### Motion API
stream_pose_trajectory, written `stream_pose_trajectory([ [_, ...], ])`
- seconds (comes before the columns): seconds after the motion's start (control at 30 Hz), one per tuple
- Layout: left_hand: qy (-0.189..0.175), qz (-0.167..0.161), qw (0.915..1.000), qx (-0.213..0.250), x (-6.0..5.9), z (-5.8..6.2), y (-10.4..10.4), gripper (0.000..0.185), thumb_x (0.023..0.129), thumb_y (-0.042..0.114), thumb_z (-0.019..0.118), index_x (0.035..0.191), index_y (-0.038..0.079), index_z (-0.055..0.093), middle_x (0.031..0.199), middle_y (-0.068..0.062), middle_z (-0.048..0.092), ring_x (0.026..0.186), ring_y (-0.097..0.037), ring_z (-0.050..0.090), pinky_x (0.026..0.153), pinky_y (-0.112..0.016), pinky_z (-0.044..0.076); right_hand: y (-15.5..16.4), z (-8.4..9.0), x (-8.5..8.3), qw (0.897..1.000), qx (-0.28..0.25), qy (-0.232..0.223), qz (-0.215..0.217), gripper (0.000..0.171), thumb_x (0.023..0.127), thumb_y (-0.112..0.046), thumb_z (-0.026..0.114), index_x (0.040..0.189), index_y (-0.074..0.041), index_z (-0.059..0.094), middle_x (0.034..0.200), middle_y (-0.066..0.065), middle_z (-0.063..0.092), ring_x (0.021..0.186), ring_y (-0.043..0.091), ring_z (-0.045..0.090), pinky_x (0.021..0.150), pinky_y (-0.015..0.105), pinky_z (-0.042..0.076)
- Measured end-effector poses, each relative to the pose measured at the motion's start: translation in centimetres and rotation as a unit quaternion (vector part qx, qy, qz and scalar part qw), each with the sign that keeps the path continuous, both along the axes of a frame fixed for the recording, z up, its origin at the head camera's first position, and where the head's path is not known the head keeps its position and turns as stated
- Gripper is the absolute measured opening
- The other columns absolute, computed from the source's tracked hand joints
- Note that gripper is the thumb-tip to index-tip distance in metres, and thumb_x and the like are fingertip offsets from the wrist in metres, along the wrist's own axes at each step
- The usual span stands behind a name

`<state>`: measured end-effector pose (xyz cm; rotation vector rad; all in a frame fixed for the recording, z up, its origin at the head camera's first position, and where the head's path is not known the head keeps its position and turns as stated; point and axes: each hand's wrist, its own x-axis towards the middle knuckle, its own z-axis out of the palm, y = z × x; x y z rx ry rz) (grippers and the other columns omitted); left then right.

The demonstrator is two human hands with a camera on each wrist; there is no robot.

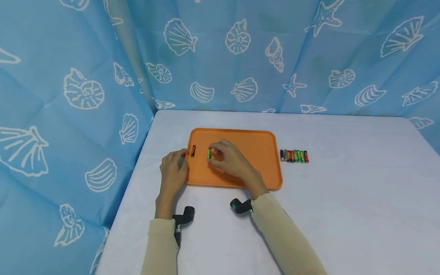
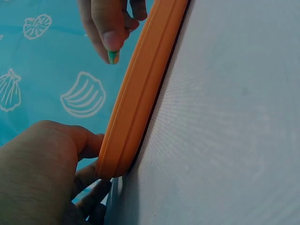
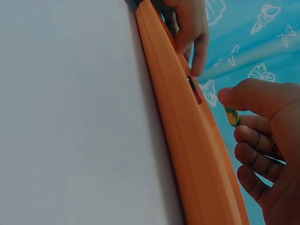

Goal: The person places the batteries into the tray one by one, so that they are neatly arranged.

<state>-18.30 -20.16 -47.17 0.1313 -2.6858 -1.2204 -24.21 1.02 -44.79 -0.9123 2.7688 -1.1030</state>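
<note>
Pinched between the thumb and fingertips of my right hand (image 1: 228, 158) is a small green battery (image 1: 209, 153), held upright-looking over the left half of an orange tray (image 1: 247, 152). The right wrist view shows the battery (image 3: 232, 116) partly covered by the thumb. My left hand (image 1: 173, 172) grips the tray's left rim, thumb and fingers about the edge (image 2: 108, 159). Inside the tray, close to that rim, lies a red and black battery (image 1: 193, 151). The left hand's lower fingers are partly hidden in the left wrist view.
Right of the tray, a row of several batteries (image 1: 294, 156) in black, red and green lies side by side on the white tablecloth (image 1: 343, 198). A blue shell-patterned curtain (image 1: 220, 68) hangs behind and to the left.
</note>
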Motion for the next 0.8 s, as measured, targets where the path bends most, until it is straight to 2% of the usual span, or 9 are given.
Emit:
stream_pose_trajectory([
  [0.33,-0.005,0.007,0.9999,0.005,0.1,-0.1,0.1,0.04,0.1,0.015,0.05,0.139,0.013,0.058,0.139,-0.008,0.053,0.141,-0.029,0.03,0.118,-0.048,0.014,-1.7,-1.0,-0.9,1.0,0.005,-0.002,-0.001,0.044,0.089,-0.027,0.077,0.126,-0.009,0.065,0.098,-0.001,0.053,0.09,0.016,0.049,0.081,0.03,0.045],
  [0.8,0.007,0.002,0.9999,-0.009,-0.2,-0.2,-0.1,0.039,0.1,0.014,0.051,0.138,0.011,0.059,0.136,-0.009,0.055,0.139,-0.03,0.032,0.117,-0.048,0.014,-3.7,-1.7,-1.9,1.0,0.014,-0.004,-0.001,0.04,0.091,-0.027,0.074,0.125,-0.007,0.065,0.094,0.001,0.051,0.084,0.017,0.048,0.075,0.03,0.043],
])
